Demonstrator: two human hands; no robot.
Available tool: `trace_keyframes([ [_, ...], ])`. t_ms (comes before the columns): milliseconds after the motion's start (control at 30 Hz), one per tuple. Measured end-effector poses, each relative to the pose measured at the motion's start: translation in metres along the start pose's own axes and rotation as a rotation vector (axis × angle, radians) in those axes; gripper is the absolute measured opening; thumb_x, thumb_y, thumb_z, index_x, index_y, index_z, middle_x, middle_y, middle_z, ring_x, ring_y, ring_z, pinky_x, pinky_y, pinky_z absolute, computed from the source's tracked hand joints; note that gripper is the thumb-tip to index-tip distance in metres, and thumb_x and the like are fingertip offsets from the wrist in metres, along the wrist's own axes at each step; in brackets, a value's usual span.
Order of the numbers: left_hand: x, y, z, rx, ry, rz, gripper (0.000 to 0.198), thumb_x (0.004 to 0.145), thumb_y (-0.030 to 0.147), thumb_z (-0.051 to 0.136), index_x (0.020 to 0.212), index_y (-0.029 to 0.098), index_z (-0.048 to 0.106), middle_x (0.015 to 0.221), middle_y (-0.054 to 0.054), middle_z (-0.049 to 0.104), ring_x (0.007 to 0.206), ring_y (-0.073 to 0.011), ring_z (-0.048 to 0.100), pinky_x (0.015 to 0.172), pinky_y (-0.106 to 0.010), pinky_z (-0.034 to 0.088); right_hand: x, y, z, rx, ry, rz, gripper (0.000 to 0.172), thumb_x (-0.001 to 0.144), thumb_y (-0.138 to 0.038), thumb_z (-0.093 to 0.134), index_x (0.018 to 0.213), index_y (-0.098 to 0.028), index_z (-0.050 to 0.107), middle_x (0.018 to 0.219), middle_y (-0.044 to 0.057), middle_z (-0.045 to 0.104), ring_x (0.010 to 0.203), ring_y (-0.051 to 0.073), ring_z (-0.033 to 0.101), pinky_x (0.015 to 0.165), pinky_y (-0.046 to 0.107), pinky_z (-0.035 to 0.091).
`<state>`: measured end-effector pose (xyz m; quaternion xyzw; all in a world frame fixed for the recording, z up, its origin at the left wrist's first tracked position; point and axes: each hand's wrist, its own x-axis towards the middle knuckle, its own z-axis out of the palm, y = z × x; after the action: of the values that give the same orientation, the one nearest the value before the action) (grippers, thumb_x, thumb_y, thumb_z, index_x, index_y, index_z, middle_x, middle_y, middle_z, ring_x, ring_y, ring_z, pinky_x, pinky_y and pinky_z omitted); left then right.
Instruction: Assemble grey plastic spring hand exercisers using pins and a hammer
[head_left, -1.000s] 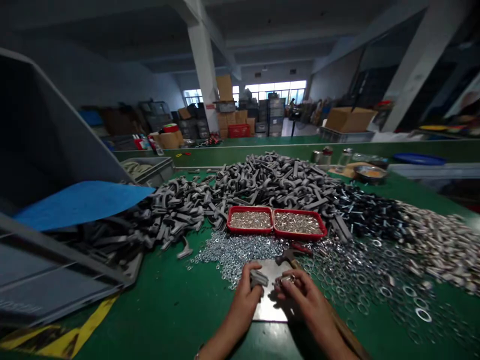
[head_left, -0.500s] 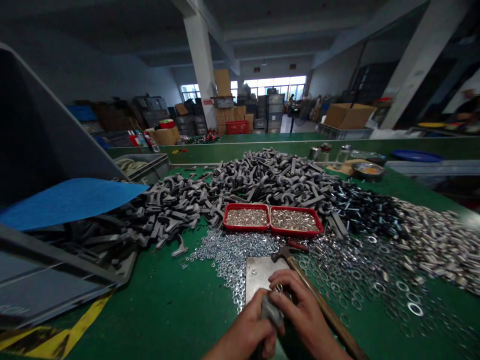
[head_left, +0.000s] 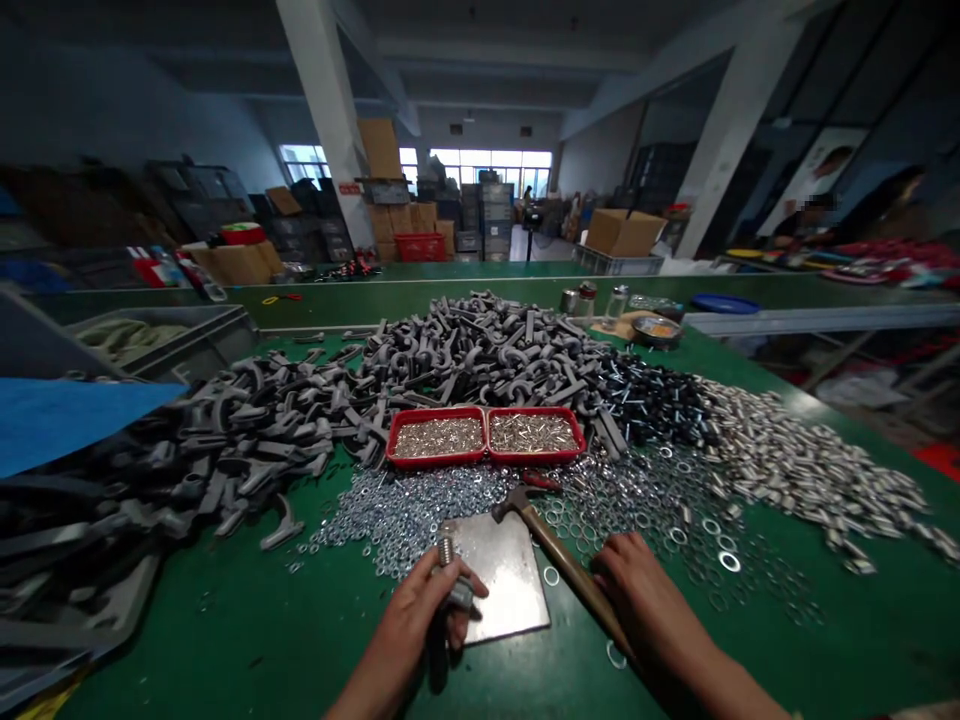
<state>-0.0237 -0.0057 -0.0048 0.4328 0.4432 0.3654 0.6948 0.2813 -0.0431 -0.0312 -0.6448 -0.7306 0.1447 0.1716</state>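
My left hand [head_left: 420,610] is closed around a grey plastic handle-like part [head_left: 459,594], with a coiled spring or threaded metal piece [head_left: 445,550] standing up from it. This hand is over the left edge of a flat metal plate [head_left: 510,590]. My right hand [head_left: 645,595] is low over the table with its fingers curled down, right beside the wooden handle of a hammer [head_left: 566,565]. Its fingertips are hidden, so whether they grip the handle or something small cannot be seen. Loose ring washers [head_left: 616,655] lie near the hammer.
Two red trays [head_left: 437,463] hold small metal pins. Behind them rises a heap of grey handles [head_left: 480,350]. Small nuts or washers [head_left: 375,510], black screws [head_left: 652,400] and metal sleeves [head_left: 795,450] spread around. A grey crate [head_left: 217,345] stands left; people sit far right.
My hands were together on the grey part. The right hand has come away to the right, beside the hammer; the left keeps the part. The view has swung right.
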Motion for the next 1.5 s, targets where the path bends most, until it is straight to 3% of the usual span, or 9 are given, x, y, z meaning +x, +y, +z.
trace_keyframes([
  [100, 0.014, 0.006, 0.004, 0.089, -0.084, -0.029, 0.037, 0.087, 0.053, 0.062, 0.092, 0.017, 0.059, 0.089, -0.008, 0.071, 0.057, -0.0103, 0.058, 0.052, -0.021, 0.046, 0.011, 0.008, -0.002, -0.08, -0.05, -0.077, 0.023, 0.095, -0.015, 0.046, 0.079, -0.021, 0.061, 0.088, 0.008, 0.062, 0.086, 0.025, 0.052, 0.075, 0.036, 0.044],
  [367, 0.015, 0.0, 0.012, 0.353, 0.348, 0.257, 0.039, 0.09, 0.055, 0.056, 0.08, 0.018, 0.062, 0.075, -0.004, 0.068, 0.062, -0.0142, 0.059, 0.059, -0.023, 0.046, 0.025, 0.015, 0.007, 0.05, 0.069, -0.118, 0.023, 0.099, -0.026, 0.038, 0.086, -0.022, 0.056, 0.09, 0.008, 0.06, 0.083, 0.024, 0.054, 0.077, 0.038, 0.047],
  [733, 0.006, -0.004, 0.026, 0.187, 0.17, 0.198, 0.045, 0.089, 0.062, 0.054, 0.083, 0.017, 0.058, 0.067, 0.002, 0.055, 0.054, -0.0103, 0.049, 0.053, -0.022, 0.04, 0.023, 0.003, 0.004, -0.041, -0.06, -0.105, 0.022, 0.097, -0.019, 0.045, 0.085, -0.022, 0.063, 0.089, 0.008, 0.064, 0.088, 0.025, 0.056, 0.077, 0.037, 0.048],
  [867, 0.006, -0.009, 0.032, 0.255, 0.215, 0.217, 0.044, 0.09, 0.061, 0.052, 0.085, 0.018, 0.058, 0.074, -0.002, 0.06, 0.063, -0.0142, 0.055, 0.059, -0.024, 0.044, 0.031, 0.003, 0.0, -0.057, -0.049, -0.146, 0.024, 0.093, -0.015, 0.044, 0.078, -0.021, 0.061, 0.09, 0.01, 0.064, 0.087, 0.026, 0.055, 0.08, 0.041, 0.047],
  [967, 0.0, -0.008, 0.029, 0.3, 0.273, 0.243, 0.038, 0.095, 0.055, 0.047, 0.092, 0.019, 0.058, 0.086, -0.005, 0.063, 0.077, -0.0179, 0.06, 0.064, -0.027, 0.047, 0.031, -0.007, -0.005, 0.184, 0.022, -0.096, 0.019, 0.096, -0.025, 0.043, 0.092, -0.021, 0.061, 0.099, 0.01, 0.063, 0.092, 0.026, 0.057, 0.086, 0.043, 0.047],
  [1033, -0.005, -0.006, 0.028, 0.327, 0.297, 0.271, 0.034, 0.098, 0.051, 0.044, 0.095, 0.019, 0.057, 0.089, -0.005, 0.062, 0.082, -0.0189, 0.061, 0.068, -0.028, 0.048, 0.027, -0.03, -0.002, 0.577, 0.013, 0.042, 0.02, 0.097, -0.036, 0.046, 0.094, -0.022, 0.06, 0.093, 0.007, 0.064, 0.087, 0.024, 0.06, 0.083, 0.041, 0.049],
  [1200, 0.001, -0.016, 0.034, 0.474, 0.302, 0.47, 0.022, 0.102, 0.037, 0.04, 0.102, 0.021, 0.055, 0.098, -0.006, 0.059, 0.095, -0.0196, 0.057, 0.089, -0.034, 0.046, 0.022, -0.114, 0.033, 1.538, -0.228, 0.303, 0.031, 0.085, -0.047, 0.069, 0.102, -0.021, 0.063, 0.09, 0.004, 0.068, 0.075, 0.019, 0.065, 0.075, 0.036, 0.053],
  [1367, 0.047, -0.034, 0.033, 0.637, 0.378, 0.721, 0.021, 0.101, 0.036, 0.042, 0.098, 0.02, 0.055, 0.1, -0.009, 0.058, 0.099, -0.0227, 0.055, 0.093, -0.04, 0.045, 0.059, -0.13, 0.072, 1.368, -0.043, 0.238, 0.037, 0.082, -0.054, 0.067, 0.098, -0.02, 0.066, 0.086, 0.006, 0.07, 0.079, 0.022, 0.066, 0.073, 0.035, 0.053],
  [1500, 0.065, -0.017, 0.022, 0.613, 0.415, 0.725, 0.021, 0.103, 0.035, 0.038, 0.102, 0.021, 0.053, 0.099, -0.008, 0.059, 0.096, -0.0199, 0.057, 0.091, -0.036, 0.046, 0.073, -0.106, 0.058, 1.216, 0.03, 0.197, 0.033, 0.08, -0.048, 0.072, 0.101, -0.023, 0.068, 0.098, 0.005, 0.068, 0.089, 0.023, 0.063, 0.082, 0.034, 0.05],
])
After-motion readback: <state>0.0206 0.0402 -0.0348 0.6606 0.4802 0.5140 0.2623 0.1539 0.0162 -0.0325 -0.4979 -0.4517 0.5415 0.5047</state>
